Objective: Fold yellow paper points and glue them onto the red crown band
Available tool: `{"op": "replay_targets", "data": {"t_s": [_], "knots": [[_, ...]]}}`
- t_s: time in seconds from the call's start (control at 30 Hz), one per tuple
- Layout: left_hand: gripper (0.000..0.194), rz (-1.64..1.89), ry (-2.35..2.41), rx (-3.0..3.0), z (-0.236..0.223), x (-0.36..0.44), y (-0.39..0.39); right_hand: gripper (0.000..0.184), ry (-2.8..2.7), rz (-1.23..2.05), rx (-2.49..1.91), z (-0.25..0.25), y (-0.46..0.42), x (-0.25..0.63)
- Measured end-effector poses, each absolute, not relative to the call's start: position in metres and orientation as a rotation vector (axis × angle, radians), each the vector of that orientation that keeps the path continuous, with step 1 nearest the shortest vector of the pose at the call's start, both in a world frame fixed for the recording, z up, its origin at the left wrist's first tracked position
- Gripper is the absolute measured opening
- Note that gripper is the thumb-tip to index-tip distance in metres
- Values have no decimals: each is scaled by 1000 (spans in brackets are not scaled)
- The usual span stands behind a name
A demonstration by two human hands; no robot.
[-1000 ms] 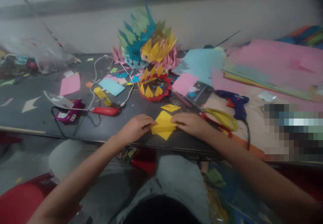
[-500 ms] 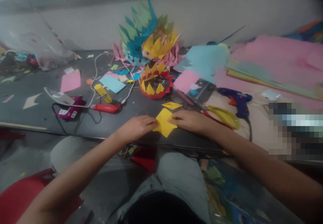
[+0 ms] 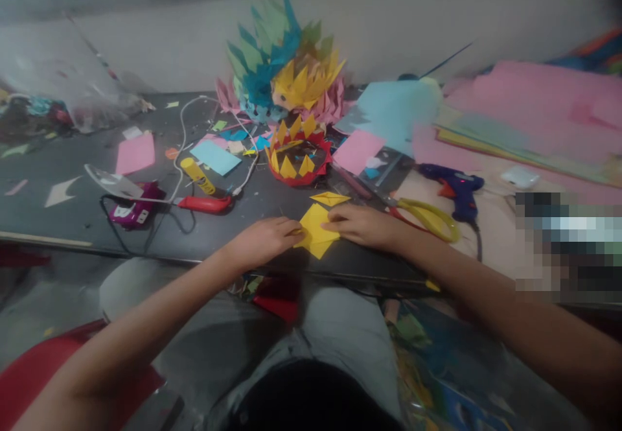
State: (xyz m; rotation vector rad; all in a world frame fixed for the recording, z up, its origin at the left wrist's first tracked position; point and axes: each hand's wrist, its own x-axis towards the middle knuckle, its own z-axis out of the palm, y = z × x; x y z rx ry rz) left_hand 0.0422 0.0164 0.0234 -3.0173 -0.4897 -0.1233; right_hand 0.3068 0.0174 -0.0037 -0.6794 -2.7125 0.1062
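Observation:
A yellow sheet of paper (image 3: 317,240), partly folded, lies on the dark table near its front edge. My left hand (image 3: 275,238) pinches its left corner, fingers closed. On the opposite side, my right hand (image 3: 362,225) has its fingers closed on the paper's right edge. Just beyond the sheet is a small folded yellow paper piece (image 3: 330,198), diamond-shaped. Farther back stands a red ring with yellow paper points (image 3: 299,159).
Behind the ring rises a pile of coloured folded-paper crowns (image 3: 286,74). To the right are yellow-handled scissors (image 3: 432,217), a blue glue gun (image 3: 457,188) and stacked coloured sheets (image 3: 529,107). Leftward sit a glue stick (image 3: 197,175), a red-handled tool (image 3: 204,204) and a purple power adapter (image 3: 136,207).
The crease band across the yellow paper has flattened, and my right fingers have shifted slightly inward over it. Both hands stay on the sheet. The view has tilted slightly.

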Motion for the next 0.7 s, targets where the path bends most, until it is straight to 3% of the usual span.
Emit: {"op": "replay_targets", "data": {"t_s": [0.27, 0.43, 0.7], "knots": [[21, 0, -500, -2980, 28, 46, 15, 34, -2789, 113, -759, 0, 15, 303], [18, -127, -585, -3108, 25, 59, 9, 31, -2784, 187, -768, 5, 12, 301], [38, -232, -845, -3151, 20, 61, -4, 41, -2762, 109, -1137, 15, -10, 287]]}}
